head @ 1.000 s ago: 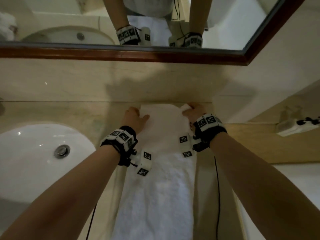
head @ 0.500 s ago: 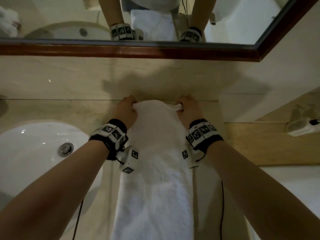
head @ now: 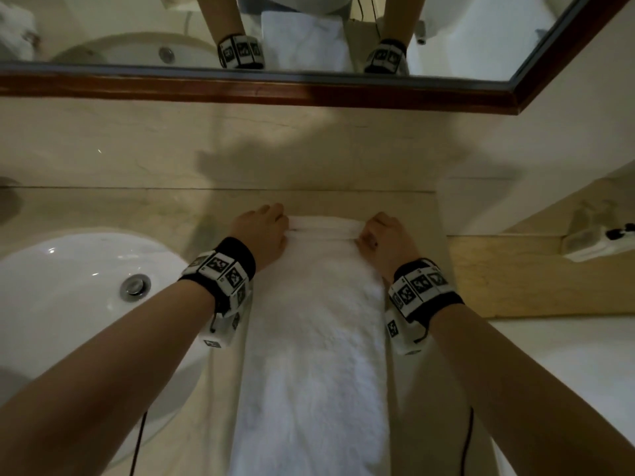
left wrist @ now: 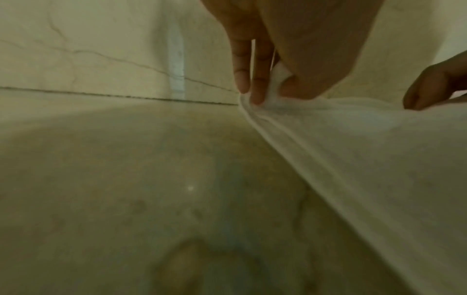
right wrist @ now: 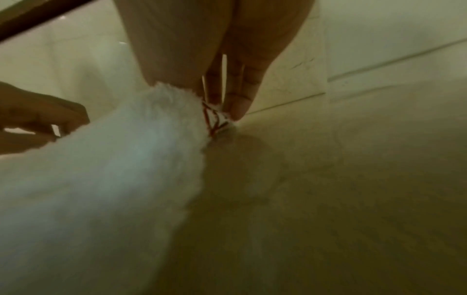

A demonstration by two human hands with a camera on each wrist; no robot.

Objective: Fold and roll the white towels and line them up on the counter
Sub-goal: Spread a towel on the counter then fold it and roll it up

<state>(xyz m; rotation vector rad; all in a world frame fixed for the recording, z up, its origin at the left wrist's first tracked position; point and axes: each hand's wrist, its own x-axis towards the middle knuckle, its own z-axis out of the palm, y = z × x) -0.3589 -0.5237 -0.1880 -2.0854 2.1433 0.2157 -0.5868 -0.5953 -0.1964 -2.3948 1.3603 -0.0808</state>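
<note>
A white towel (head: 316,338), folded into a long narrow strip, lies on the beige stone counter (head: 103,207) and runs from the wall towards me. Its far end is turned over into a small first roll (head: 324,226). My left hand (head: 264,231) pinches the roll's left corner between thumb and fingers (left wrist: 255,87). My right hand (head: 385,235) pinches the right corner, where a red thread loop (right wrist: 212,121) sticks out beside the fingertips (right wrist: 237,107). The towel's near end runs out of the head view at the bottom.
A white sink basin (head: 68,304) with a metal drain (head: 134,286) sits just left of the towel. A wood-framed mirror (head: 275,87) hangs above the backsplash. At the right, a lower wooden ledge (head: 532,276) carries a white device (head: 598,242). Wrist cables trail beside the towel.
Both hands lifted the towel's far end up near the wall, then drew it back towards me and turned it over into a small roll.
</note>
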